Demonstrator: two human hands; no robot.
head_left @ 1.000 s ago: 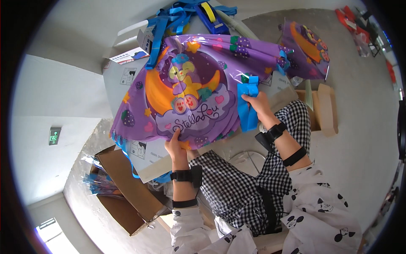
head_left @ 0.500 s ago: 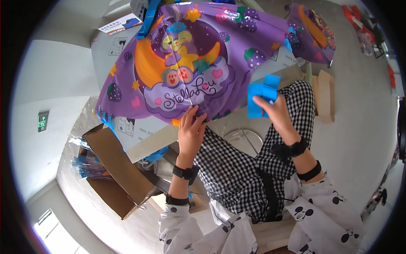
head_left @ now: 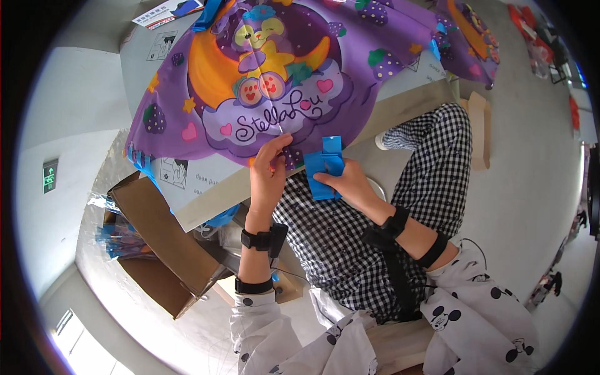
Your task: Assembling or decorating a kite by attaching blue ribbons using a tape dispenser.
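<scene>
Bench (head_left: 140,75) is the reference: pale grey top with printed line diagrams, beige front edge running at a slant toward the person's lap. Purple printed sheet (head_left: 269,94) lies across most of the bench top, creased down the middle, its lower edge by the bench's front edge. Left hand (head_left: 269,172) is at that lower edge, fingertips on the sheet; can't tell if it's gripping or just resting. Right hand (head_left: 353,187) is pinched on a folded blue strip (head_left: 315,169), held just off the bench's front edge. Hands are near each other, not touching. Second purple sheet (head_left: 472,37) at the bench's far right end, small white carton (head_left: 165,14) at its far left. Open cardboard box (head_left: 165,237) below the bench's near left corner, clear-wrapped packs (head_left: 122,240) in it. Another brown box (head_left: 480,128) right of the bench, on grey floor (head_left: 506,219). Red items (head_left: 528,34) well beyond its right end. White wall (head_left: 78,106) left of the bench carries a green sign (head_left: 50,176); bright window (head_left: 81,344) farther off, near-left of it.
</scene>
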